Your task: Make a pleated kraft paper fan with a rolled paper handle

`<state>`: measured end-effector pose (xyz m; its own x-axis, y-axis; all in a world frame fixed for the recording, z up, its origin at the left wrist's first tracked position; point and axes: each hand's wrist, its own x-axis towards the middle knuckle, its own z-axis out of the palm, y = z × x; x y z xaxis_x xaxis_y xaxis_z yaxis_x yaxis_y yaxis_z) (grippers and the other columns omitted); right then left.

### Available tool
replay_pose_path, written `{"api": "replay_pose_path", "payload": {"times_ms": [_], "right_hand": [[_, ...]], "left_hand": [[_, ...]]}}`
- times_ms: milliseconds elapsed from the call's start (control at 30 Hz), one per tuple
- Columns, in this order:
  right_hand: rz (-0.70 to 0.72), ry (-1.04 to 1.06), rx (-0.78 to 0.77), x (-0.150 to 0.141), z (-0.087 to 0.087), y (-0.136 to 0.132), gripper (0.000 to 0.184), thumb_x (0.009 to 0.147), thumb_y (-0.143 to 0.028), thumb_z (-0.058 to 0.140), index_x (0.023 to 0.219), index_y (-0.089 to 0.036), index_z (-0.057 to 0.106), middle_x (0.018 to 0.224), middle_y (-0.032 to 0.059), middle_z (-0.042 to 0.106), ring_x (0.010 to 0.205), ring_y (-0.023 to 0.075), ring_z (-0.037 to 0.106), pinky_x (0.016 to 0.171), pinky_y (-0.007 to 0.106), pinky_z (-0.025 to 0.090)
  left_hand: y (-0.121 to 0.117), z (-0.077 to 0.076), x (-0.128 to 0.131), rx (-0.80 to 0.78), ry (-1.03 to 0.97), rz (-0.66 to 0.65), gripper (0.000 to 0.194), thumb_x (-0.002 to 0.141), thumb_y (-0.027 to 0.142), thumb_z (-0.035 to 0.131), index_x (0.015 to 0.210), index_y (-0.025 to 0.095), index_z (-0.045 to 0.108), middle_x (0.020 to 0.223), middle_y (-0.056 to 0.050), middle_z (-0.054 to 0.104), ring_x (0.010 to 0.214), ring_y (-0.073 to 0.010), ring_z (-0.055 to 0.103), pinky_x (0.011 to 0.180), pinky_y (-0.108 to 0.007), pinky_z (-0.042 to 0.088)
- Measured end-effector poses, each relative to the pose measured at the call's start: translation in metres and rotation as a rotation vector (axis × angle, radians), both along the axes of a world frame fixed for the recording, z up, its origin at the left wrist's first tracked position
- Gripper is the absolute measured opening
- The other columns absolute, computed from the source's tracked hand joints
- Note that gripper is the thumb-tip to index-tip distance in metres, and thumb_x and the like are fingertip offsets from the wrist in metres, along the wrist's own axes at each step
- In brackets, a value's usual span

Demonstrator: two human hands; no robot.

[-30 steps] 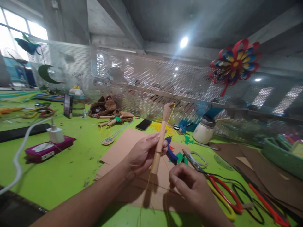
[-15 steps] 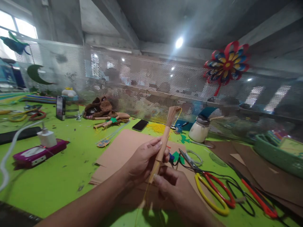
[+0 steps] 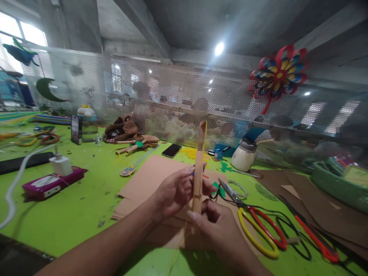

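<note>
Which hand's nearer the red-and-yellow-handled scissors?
Right. The right hand is just left of the scissors, at the lower end of the brown roll; the left hand is farther left, around the roll's middle.

overhead: bare grey concrete ceiling (image 3: 189, 23), thick grey concrete beam (image 3: 148, 28) | light: glowing round white lamp (image 3: 219, 48), bright paned window (image 3: 33, 35) far left | back: silvery perforated metal partition (image 3: 175, 86), far side blurred | furniture: flat lime-green tabletop (image 3: 69, 230), dark-flecked
</note>
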<state>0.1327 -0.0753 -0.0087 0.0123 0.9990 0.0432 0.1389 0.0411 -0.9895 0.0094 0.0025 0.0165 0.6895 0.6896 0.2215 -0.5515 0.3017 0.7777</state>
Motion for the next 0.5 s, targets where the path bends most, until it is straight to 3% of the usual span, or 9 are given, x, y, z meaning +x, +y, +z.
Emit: {"api": "replay_pose_path", "payload": {"times_ms": [133, 300, 500], "right_hand": [[-0.098, -0.189, 0.061, 0.0010, 0.0008, 0.0005, 0.027, 0.067, -0.042, 0.058, 0.057, -0.020, 0.046, 0.050, -0.0066, 0.035, 0.048, 0.0093, 0.030, 0.048, 0.025, 0.023], [-0.162, -0.291, 0.102, 0.0046, -0.0073, 0.0028, 0.020, 0.067, -0.035, 0.054, 0.056, -0.021, 0.044, 0.050, -0.0065, 0.036, 0.049, 0.0099, 0.032, 0.049, 0.025, 0.024], [-0.126, -0.229, 0.068, 0.0073, -0.0058, 0.0042, 0.025, 0.068, -0.034, 0.060, 0.054, -0.021, 0.042, 0.049, -0.0078, 0.034, 0.047, 0.0089, 0.030, 0.047, 0.024, 0.024]], "left_hand": [[-0.0015, -0.0001, 0.0047, 0.055, 0.082, 0.106, 0.037, 0.083, 0.042, 0.064, 0.102, 0.012, 0.054, 0.083, -0.010, 0.068, 0.080, -0.0203, 0.067, 0.077, -0.032, 0.048], [-0.0035, -0.0037, 0.0089, 0.128, 0.222, 0.189, 0.050, 0.070, 0.033, 0.079, 0.107, 0.013, 0.051, 0.078, -0.008, 0.069, 0.077, -0.0191, 0.067, 0.072, -0.030, 0.049], [-0.0029, -0.0080, 0.0083, 0.174, 0.274, 0.187, 0.047, 0.076, 0.029, 0.073, 0.115, 0.013, 0.050, 0.081, -0.009, 0.070, 0.078, -0.0198, 0.067, 0.072, -0.033, 0.051]]}}
